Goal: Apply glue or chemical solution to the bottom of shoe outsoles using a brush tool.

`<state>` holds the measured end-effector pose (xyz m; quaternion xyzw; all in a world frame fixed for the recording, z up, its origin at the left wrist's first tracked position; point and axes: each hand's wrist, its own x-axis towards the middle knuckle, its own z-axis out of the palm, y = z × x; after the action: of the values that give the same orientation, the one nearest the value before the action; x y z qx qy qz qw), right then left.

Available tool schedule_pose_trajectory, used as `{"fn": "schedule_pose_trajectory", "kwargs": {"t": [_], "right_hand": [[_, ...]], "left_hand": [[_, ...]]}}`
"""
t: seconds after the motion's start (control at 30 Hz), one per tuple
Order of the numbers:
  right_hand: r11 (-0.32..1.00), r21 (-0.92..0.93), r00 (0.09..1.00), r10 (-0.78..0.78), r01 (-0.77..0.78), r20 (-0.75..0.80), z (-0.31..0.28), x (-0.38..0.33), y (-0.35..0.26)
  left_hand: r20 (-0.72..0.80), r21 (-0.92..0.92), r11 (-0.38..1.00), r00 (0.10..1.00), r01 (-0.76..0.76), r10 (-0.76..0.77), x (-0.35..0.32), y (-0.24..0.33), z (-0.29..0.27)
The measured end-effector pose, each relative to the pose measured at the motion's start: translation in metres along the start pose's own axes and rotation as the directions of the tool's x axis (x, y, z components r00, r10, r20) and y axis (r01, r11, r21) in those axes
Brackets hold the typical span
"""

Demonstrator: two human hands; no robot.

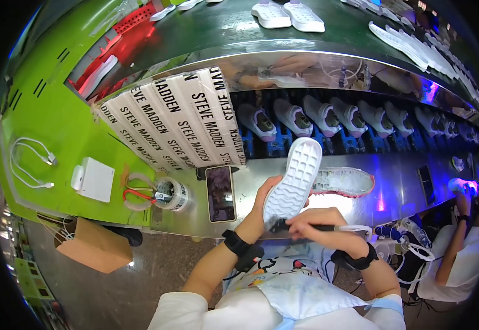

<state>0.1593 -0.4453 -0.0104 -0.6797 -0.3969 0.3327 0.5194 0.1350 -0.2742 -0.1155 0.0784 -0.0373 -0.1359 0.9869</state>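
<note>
The metal worktop (398,190) is bounded along its far edge by a row of shoes (352,117) and at left by a white carton (181,121). Over the near edge, a white sole (294,179) is held tilted, tread up, by the left hand (266,192), fingers curled around it. Side room is limited by a red-edged shoe piece (345,181) at right and a phone (220,192) at left. At the sole's near end, a slim black tool (279,225) is pinched in the right hand (322,223), fingers narrowed.

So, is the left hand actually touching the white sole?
Touching. The head view shows the left hand gripping the white sole, pressed along its left edge with no gap between them.
</note>
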Motion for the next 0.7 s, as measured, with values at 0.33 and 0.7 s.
{"fn": "schedule_pose_trajectory", "kwargs": {"t": [0.33,0.7], "right_hand": [[0.931,-0.337,0.969,-0.061,0.141,0.238,-0.025,-0.014,-0.015],[0.890,-0.452,0.998,-0.055,0.063,0.031,-0.058,-0.051,0.009]], "left_hand": [[-0.370,0.351,0.831,0.879,0.431,-0.300,-0.001,0.004,0.052],[-0.369,0.586,0.668,0.885,0.459,-0.284,0.013,0.002,0.031]]}}
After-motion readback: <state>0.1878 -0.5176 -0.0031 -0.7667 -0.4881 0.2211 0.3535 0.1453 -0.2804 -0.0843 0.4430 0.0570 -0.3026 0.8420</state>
